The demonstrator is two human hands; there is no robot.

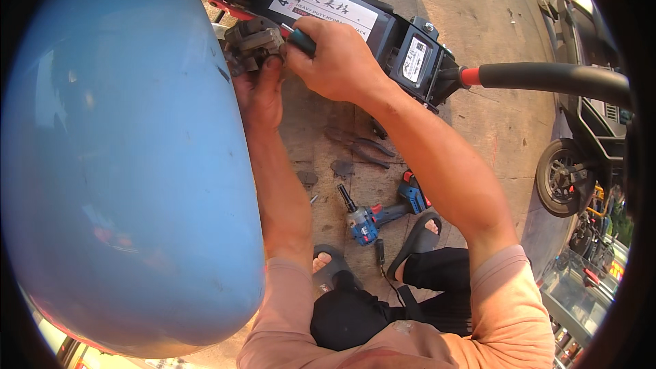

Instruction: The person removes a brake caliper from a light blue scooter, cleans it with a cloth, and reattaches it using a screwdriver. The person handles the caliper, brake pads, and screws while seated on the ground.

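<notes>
Beside a large blue vehicle panel (137, 157), my left hand (261, 96) is closed around the lower side of a grimy metal brake caliper (254, 41), its thumb pressed on the edge. My right hand (335, 58) grips a screwdriver (301, 39) by its dark green handle. The shaft points up and left, next to the caliper; whether its tip touches metal I cannot tell. Part of the left hand's fingers is hidden behind the caliper.
A black hydraulic floor jack (383, 27) with a long padded handle (547, 80) lies beyond my right hand. On the ground are pliers (359, 145), worn brake pads (342, 167) and a blue cordless impact wrench (365, 222). A wheeled vehicle (564, 178) stands at right.
</notes>
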